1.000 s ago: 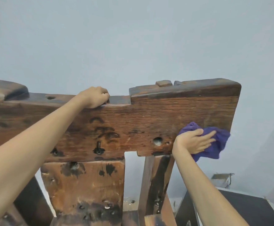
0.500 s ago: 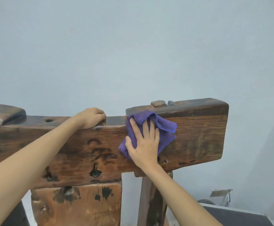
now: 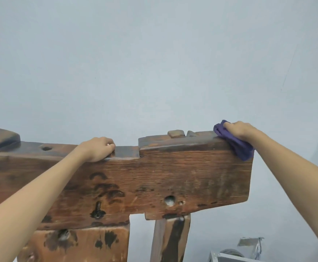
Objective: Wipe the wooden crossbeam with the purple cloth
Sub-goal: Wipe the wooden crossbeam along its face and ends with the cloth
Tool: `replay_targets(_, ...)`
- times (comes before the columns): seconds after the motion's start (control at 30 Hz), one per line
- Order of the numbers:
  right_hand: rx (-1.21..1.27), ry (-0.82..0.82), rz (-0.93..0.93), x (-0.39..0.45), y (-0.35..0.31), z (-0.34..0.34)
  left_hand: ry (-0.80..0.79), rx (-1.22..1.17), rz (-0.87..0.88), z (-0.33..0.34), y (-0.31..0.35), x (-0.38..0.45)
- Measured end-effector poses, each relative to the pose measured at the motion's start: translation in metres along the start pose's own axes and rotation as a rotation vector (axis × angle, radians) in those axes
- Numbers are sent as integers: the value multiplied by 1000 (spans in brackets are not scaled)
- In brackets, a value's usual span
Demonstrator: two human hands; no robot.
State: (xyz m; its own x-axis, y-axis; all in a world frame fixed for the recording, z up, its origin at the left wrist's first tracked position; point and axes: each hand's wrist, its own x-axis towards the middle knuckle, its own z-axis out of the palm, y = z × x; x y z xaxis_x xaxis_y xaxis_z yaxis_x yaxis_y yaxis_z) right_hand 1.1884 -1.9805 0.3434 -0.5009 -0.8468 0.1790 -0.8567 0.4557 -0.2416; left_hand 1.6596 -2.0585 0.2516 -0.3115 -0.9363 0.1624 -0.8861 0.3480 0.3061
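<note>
wiping along the top right corner of the crossbeam (image 3: pixel 173 176), we press the cloth (image 3: pixel 237 143) down with our right hand (image 3: pixel 238 129) — its fingers curl over the bunched fabric, which drapes from the top edge down the front face. our left hand (image 3: pixel 97 149) grips the beam's top near the notch, bracing. we judge the cloth soft and light, best kept bunched under the palm — the beam looks heavy, stiff and rough.

- Open air above the wooden crossbeam (image 3: pixel 173 176) and past its right end.
- A small raised block (image 3: pixel 176 133) interrupts its top edge.
- A gap shows between the two posts (image 3: pixel 170 241) beneath.
</note>
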Motion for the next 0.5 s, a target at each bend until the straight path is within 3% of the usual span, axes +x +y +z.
replay_targets(0.1, -58, -107, -11, 20, -18, 2, 39, 1, 0, 2, -1, 2)
replay_targets(0.23, 76, -187, -169, 12, -63, 12, 74, -21, 24, 5, 1, 2)
replay_targets(0.4, 98, -82, -171, -12, -129, 34, 145, -23, 37, 3, 1, 0)
replay_targets(0.5, 190, -86, -297, -36, -167, 47, 176, -23, 31, 2, 3, -3)
